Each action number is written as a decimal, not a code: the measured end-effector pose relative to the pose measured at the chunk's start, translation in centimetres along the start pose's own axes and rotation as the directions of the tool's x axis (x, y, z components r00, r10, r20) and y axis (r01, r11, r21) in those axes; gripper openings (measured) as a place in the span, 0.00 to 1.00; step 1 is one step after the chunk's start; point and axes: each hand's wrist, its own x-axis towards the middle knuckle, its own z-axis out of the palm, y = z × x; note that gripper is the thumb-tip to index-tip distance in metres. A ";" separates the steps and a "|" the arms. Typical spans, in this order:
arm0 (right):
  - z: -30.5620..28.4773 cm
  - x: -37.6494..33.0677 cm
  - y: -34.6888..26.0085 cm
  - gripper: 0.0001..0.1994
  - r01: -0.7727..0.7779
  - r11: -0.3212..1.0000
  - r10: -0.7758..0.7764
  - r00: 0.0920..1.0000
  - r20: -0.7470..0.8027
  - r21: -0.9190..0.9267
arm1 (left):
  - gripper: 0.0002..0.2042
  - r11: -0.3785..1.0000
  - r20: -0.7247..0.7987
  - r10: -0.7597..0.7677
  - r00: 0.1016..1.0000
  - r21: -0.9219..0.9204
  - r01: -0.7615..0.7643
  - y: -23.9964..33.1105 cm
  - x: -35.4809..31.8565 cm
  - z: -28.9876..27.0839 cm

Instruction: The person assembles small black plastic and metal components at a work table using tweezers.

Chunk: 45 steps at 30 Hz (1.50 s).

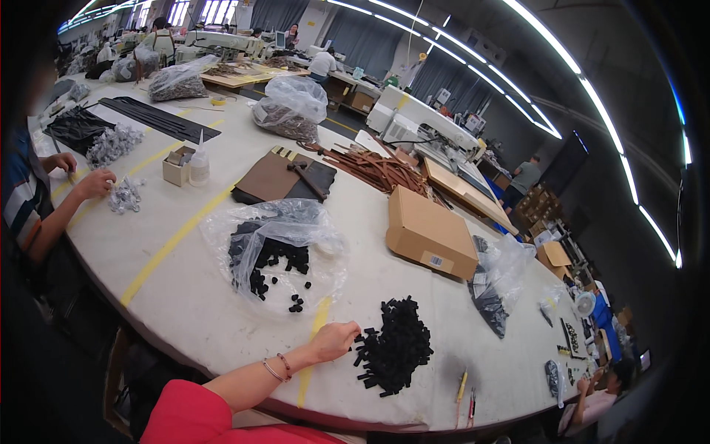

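My left hand (334, 342) reaches in from the lower left, in a red sleeve (185, 414) with bracelets at the wrist. Its fingers are pinched together at the left edge of a heap of small black strip-like pieces (396, 344). Whatever is between the fingertips, if anything, is too small to make out. My right hand does not show. Beyond the left hand lies an open clear plastic bag (329, 259), with small black rolled pieces (285, 255) inside and near its mouth.
A closed cardboard box (433, 233) stands behind the heap. Brown and black flat panels (277, 177) lie past the bag. Two pen-like tools (462, 388) lie at the right front edge. At the left, another person's hands (95, 183) handle small clear-wrapped pieces (124, 196).
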 end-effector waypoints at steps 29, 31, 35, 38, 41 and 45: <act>19.3 -2.5 -10.5 0.12 -0.208 0.825 0.097 0.968 0.230 0.525 | 0.05 0.889 0.166 -0.370 0.914 -0.223 0.400 0.7 0.5 -0.2; 19.6 -1.7 -11.0 0.12 -0.209 0.815 0.096 0.968 0.231 0.540 | 0.05 0.880 0.181 -0.376 0.909 -0.236 0.411 0.4 0.5 -0.1; 20.0 -0.9 -11.1 0.12 -0.213 0.808 0.091 0.966 0.241 0.549 | 0.05 0.875 0.184 -0.378 0.907 -0.247 0.415 0.3 0.5 0.0; 20.2 -0.4 -10.9 0.12 -0.212 0.808 0.085 0.965 0.247 0.550 | 0.05 0.865 0.185 -0.397 0.899 -0.253 0.433 0.3 0.6 0.0; 20.3 0.1 -10.8 0.13 -0.218 0.802 0.089 0.964 0.250 0.556 | 0.05 0.856 0.186 -0.417 0.890 -0.248 0.453 0.7 0.7 0.0; 20.2 0.9 -10.5 0.13 -0.233 0.792 0.106 0.963 0.250 0.564 | 0.05 0.853 0.186 -0.424 0.887 -0.249 0.460 0.3 0.7 -0.3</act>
